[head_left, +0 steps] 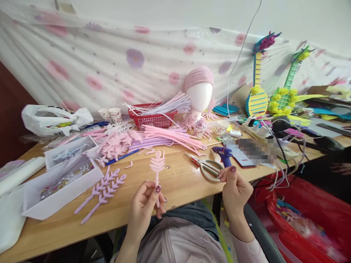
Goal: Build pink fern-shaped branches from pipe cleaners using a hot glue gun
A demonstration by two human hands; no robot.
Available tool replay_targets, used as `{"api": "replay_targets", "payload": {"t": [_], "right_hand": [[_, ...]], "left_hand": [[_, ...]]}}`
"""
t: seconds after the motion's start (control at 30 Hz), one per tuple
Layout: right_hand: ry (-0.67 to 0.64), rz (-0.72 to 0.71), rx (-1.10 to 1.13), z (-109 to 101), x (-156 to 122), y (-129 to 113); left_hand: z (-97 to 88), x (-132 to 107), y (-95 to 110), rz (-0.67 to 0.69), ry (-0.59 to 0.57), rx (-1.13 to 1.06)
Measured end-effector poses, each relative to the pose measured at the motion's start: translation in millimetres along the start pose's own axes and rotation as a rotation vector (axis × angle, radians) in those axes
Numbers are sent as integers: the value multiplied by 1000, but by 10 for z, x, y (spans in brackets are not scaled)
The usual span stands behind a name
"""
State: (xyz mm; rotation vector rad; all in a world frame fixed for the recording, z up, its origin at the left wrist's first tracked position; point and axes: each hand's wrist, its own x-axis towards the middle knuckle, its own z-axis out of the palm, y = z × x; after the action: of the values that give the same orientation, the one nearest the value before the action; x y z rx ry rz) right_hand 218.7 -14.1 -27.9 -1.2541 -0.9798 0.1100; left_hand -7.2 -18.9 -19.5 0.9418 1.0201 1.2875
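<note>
My left hand (146,202) pinches the stem of a pink pipe-cleaner leaf (157,166) and holds it upright over the wooden table (175,182). My right hand (236,188) is at the table's front edge, fingers curled, with its thumb by the handles of the scissors (207,167) that lie flat on the table. A blue glue gun (223,153) lies just beyond the scissors. Two finished lilac pipe-cleaner leaves (102,191) lie to the left of my left hand.
White trays (61,182) with beads stand at the left. A red basket (153,118), piles of pink and lilac pipe cleaners (164,137), paper cups, and a white mannequin head (199,95) fill the back. Foam guitars (257,98) stand right. A red bag (301,215) sits below.
</note>
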Motion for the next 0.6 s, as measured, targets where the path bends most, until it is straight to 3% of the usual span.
{"api": "replay_targets", "payload": {"t": [0.1, 0.17, 0.23, 0.33, 0.43, 0.5, 0.6], "right_hand": [[207, -143, -277, -162, 111, 204], [243, -197, -435, -217, 232, 311], [157, -218, -616, -220, 366, 377], [-75, -183, -851, -159, 557, 429], [-257, -73, -923, -87, 715, 454], [-310, -7, -893, -70, 784, 448], [-240, 15, -766, -105, 774, 366]], "left_hand": [[-31, 8, -27, -14, -7, 22], [-50, 13, -40, -4, -1, 20], [-60, 15, -47, 6, -4, 18], [-57, 16, -45, 21, -34, 36], [-44, 15, -32, 28, -67, 49], [-35, 14, -26, 31, -83, 46], [-30, 20, -31, 28, -92, 45]]}}
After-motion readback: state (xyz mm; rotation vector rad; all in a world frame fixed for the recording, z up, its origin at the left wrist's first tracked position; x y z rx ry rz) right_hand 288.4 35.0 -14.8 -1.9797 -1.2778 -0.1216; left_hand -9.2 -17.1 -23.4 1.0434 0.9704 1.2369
